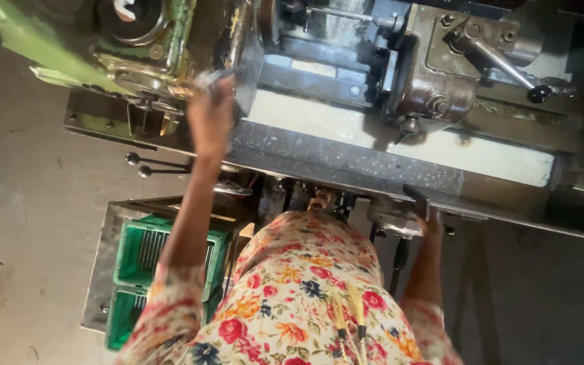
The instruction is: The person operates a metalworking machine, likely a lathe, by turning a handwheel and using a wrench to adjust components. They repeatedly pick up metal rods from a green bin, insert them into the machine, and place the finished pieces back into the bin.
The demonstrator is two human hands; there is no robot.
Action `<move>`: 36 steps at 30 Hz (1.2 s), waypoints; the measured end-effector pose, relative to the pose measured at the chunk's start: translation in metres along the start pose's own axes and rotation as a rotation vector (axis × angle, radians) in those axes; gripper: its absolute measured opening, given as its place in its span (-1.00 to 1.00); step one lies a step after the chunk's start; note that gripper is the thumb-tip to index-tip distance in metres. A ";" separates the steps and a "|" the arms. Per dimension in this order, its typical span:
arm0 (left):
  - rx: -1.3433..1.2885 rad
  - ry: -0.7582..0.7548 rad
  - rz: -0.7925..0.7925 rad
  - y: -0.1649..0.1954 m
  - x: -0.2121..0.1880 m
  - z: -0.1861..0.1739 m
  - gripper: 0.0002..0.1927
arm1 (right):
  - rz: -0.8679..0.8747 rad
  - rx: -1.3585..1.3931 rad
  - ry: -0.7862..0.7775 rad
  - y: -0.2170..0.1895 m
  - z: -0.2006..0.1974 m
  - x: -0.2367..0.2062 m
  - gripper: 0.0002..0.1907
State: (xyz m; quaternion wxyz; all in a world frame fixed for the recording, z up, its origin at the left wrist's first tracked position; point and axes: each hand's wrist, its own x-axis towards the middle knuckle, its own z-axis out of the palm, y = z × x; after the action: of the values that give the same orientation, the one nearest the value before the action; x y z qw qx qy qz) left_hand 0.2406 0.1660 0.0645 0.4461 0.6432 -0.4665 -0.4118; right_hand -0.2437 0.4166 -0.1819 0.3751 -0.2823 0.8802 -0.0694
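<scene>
Grey metal lathe bed (373, 159) crosses the frame's middle, left hand (211, 115) closed around a blurred silvery tool (212, 76) upper left, right hand (430, 226) gripping its dark front edge handle (417, 201).

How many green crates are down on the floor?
2. One green crate sits just left of the left arm; the other green crate is nearer the camera, partly behind the flowered sleeve. More may be hidden.

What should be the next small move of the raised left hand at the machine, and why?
Probably a small pull of the left hand away from the chuck area. It is raised against the lathe with a blurred metal piece at its fingertips; whether it grips this is unclear. The right hand rests low on the front edge.
</scene>
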 end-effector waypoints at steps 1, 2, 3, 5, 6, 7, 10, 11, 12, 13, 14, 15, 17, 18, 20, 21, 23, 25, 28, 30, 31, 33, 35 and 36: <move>-0.043 0.107 0.131 -0.009 -0.013 -0.023 -0.59 | -0.040 -0.039 -0.013 -0.014 0.005 0.002 -0.64; -0.086 0.216 0.264 -0.021 -0.025 -0.051 -0.61 | -0.074 -0.074 -0.001 -0.027 0.007 0.003 -0.64; -0.093 0.284 0.268 -0.038 -0.039 -0.074 -0.62 | -0.103 -0.094 0.020 -0.036 0.006 0.003 -0.65; 0.040 0.391 0.269 -0.079 -0.068 -0.117 -0.59 | -0.163 -0.132 0.048 -0.049 0.000 -0.005 -0.67; 0.179 0.428 0.266 -0.102 -0.082 -0.132 -0.54 | -0.201 -0.152 0.046 -0.054 -0.002 -0.009 -0.67; 0.400 0.490 0.287 -0.126 -0.094 -0.143 -0.56 | -0.249 -0.172 0.037 -0.060 0.000 -0.014 -0.68; 0.552 0.494 0.008 -0.188 -0.136 -0.144 -0.63 | -0.469 -0.226 -0.038 -0.083 0.025 -0.034 -0.70; 0.393 0.442 0.051 -0.201 -0.147 -0.138 -0.69 | -0.593 -0.229 -0.082 -0.095 0.040 -0.043 -0.71; 0.236 0.385 0.088 -0.211 -0.157 -0.126 -0.75 | -0.732 -0.209 -0.144 -0.108 0.056 -0.056 -0.72; 0.127 0.341 0.004 -0.216 -0.163 -0.113 -0.76 | -0.871 -0.155 -0.230 -0.124 0.072 -0.072 -0.72; 0.018 0.292 -0.077 -0.217 -0.164 -0.098 -0.77 | -0.980 -0.090 -0.321 -0.139 0.088 -0.087 -0.73; 0.089 0.244 -0.088 -0.214 -0.165 -0.084 -0.77 | -0.756 0.189 -0.613 -0.152 0.108 -0.106 -0.73; 0.083 0.107 -0.060 -0.198 -0.163 -0.056 -0.78 | -0.481 0.435 -0.885 -0.183 0.133 -0.146 -0.74; 0.007 0.016 -0.025 -0.188 -0.163 -0.044 -0.78 | -0.422 0.553 -0.985 -0.199 0.141 -0.164 -0.75; 0.015 0.023 -0.006 -0.167 -0.163 -0.021 -0.76 | -0.537 0.762 -0.964 -0.225 0.149 -0.192 -0.62; 0.020 0.028 0.000 -0.158 -0.164 -0.013 -0.74 | -0.449 0.857 -0.984 -0.231 0.148 -0.201 -0.63; 0.012 0.026 -0.049 -0.144 -0.165 -0.003 -0.71 | -0.272 1.048 -1.018 -0.238 0.144 -0.212 -0.64; 0.022 0.026 0.000 -0.140 -0.167 -0.001 -0.68 | -0.304 1.106 -1.096 -0.235 0.140 -0.216 -0.61; 0.096 -0.008 0.103 -0.147 -0.173 -0.005 -0.66 | -0.246 1.164 -1.047 -0.223 0.142 -0.214 -0.71; 0.187 -0.052 0.067 -0.157 -0.179 -0.006 -0.64 | -0.178 1.150 -1.004 -0.217 0.148 -0.214 -0.78; 0.137 -0.027 0.066 -0.163 -0.183 -0.005 -0.65 | -0.150 1.125 -1.000 -0.216 0.152 -0.215 -0.80; 0.038 0.023 0.062 -0.173 -0.192 0.000 -0.67 | -0.115 1.143 -0.987 -0.214 0.160 -0.219 -0.81; -0.006 0.088 0.034 -0.179 -0.200 0.003 -0.62 | -0.096 1.228 -0.974 -0.212 0.167 -0.227 -0.79; -0.028 0.123 0.019 -0.181 -0.202 0.001 -0.58 | -0.103 1.204 -0.956 -0.211 0.170 -0.231 -0.78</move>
State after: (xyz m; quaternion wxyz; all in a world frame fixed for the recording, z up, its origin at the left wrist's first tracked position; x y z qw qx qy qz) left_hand 0.2360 0.3918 -0.0862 0.4870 0.6565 -0.4385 -0.3736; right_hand 0.0982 0.3830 -0.0888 0.8000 -0.0695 0.4186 -0.4241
